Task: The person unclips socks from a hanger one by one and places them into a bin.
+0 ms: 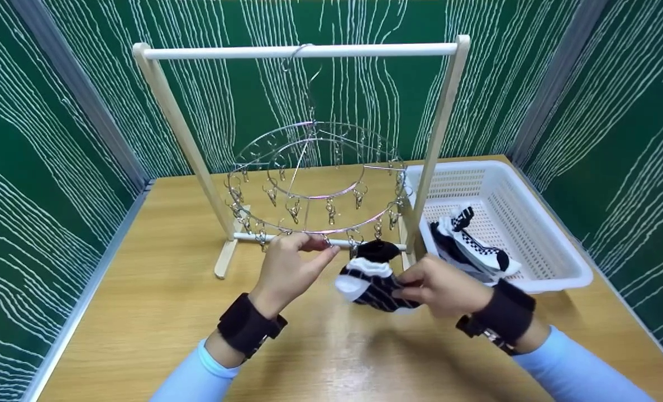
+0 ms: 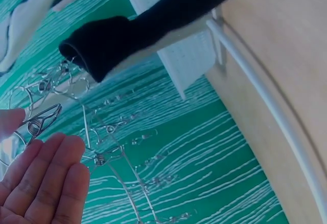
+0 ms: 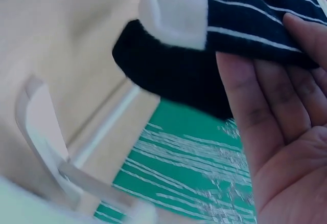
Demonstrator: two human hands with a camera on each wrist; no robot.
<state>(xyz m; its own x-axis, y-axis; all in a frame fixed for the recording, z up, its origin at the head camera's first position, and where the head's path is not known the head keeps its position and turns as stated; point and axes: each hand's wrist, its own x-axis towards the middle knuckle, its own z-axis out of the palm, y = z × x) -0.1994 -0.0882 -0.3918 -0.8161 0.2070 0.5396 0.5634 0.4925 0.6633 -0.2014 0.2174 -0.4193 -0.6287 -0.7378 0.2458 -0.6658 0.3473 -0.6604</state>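
Observation:
My right hand (image 1: 443,286) pinches a black sock with white stripes, toe and cuff (image 1: 376,287), in front of the hanger's right side. Its striped fabric lies between thumb and fingers in the right wrist view. Behind it a plain black sock (image 2: 148,32) hangs by its cuff from the round metal clip hanger (image 1: 331,230). At the hanger's front edge my left hand (image 1: 289,271) pinches a small wire clip (image 2: 40,121) between thumb and fingers. No fabric shows in that clip's jaws. More clips dangle from both rings.
A wooden rack with a white top bar (image 1: 225,53) carries the hanger by its hook. On the right, a white plastic basket (image 1: 549,223) holds several black and white socks (image 1: 471,245), beside the rack's right leg. Green white-lined panels (image 1: 24,167) surround the wooden table (image 1: 158,335).

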